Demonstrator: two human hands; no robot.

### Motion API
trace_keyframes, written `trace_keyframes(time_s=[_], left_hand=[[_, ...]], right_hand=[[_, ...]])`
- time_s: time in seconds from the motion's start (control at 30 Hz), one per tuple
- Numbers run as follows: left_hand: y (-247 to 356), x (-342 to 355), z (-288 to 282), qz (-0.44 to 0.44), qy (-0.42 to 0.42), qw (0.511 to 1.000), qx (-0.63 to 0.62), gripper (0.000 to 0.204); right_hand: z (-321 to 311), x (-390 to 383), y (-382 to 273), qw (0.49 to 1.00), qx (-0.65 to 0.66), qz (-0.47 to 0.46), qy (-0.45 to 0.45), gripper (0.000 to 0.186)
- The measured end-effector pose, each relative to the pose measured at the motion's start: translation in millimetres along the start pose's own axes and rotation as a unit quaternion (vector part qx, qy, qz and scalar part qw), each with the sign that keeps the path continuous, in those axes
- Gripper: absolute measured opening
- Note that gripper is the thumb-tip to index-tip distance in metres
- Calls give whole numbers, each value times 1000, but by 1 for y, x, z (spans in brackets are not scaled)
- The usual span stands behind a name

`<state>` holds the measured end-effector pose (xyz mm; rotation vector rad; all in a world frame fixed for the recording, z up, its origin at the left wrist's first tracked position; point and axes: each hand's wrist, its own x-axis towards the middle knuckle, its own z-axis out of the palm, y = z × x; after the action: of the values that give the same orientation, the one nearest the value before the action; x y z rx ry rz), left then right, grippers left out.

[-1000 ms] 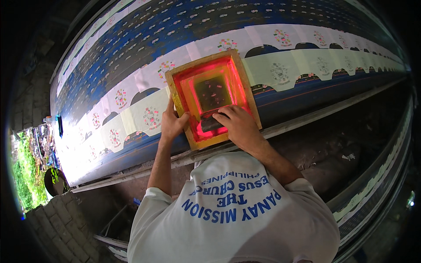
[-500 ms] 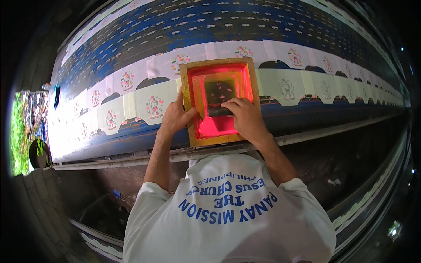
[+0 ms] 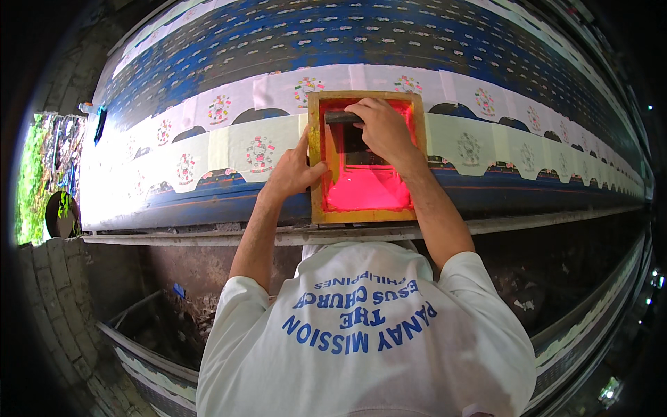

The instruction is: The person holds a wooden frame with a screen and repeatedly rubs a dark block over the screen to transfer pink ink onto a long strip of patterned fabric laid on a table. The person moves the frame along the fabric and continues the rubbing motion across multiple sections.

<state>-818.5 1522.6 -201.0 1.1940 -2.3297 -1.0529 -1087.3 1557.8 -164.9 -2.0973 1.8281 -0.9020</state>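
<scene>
A wooden screen-printing frame point(image 3: 317, 203) lies on the cloth pieces at the table's near side. Bright pink ink point(image 3: 368, 192) pools across the near end of its mesh. My left hand point(image 3: 293, 170) grips the frame's left rail, with the thumb over the wood and the index finger stretched along the outside. Inside the frame, near its far end, my right hand point(image 3: 386, 133) is closed on a dark squeegee point(image 3: 341, 117). A darker patch of mesh shows between the squeegee and the pink ink. The hand hides the squeegee's right part.
Pale cloth pieces with printed figures point(image 3: 260, 154) run in rows to both sides; one to the right point(image 3: 468, 147) carries a greyer print. Beyond them stretches the blue-black table top point(image 3: 333, 42). A ledge point(image 3: 278, 238) edges the table near me. A brick wall point(image 3: 59, 299) stands at the left.
My right hand has pushed the squeegee from mid-screen to the far end of the frame. My left hand keeps its grip on the left rail. The view has shifted slightly.
</scene>
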Motion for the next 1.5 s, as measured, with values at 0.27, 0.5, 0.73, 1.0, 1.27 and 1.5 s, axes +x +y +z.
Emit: trace_keyframes(time_s=[0.27, 0.5, 0.73, 1.0, 1.27, 1.5], left_hand=[[30, -7, -23, -142, -88, 979, -117, 91], [29, -5, -18, -133, -79, 981, -118, 91], [29, -5, -20, -143, -76, 983, -86, 89], [29, 0, -21, -138, -95, 981, -94, 90], [22, -2, -19, -142, -102, 980, -98, 91], [27, 1, -22, -134, -108, 979, -104, 92]], right_hand=[[-22, -81, -42, 993, -5, -16, -114, 42], [-39, -119, -70, 996, 24, 13, -80, 45], [-40, -66, 3, 998, -46, -13, 42, 43], [-51, -23, 32, 997, -44, 55, -25, 31], [-42, -126, -42, 993, -55, 102, 1, 54], [-20, -137, -99, 981, -137, 137, 32, 39]])
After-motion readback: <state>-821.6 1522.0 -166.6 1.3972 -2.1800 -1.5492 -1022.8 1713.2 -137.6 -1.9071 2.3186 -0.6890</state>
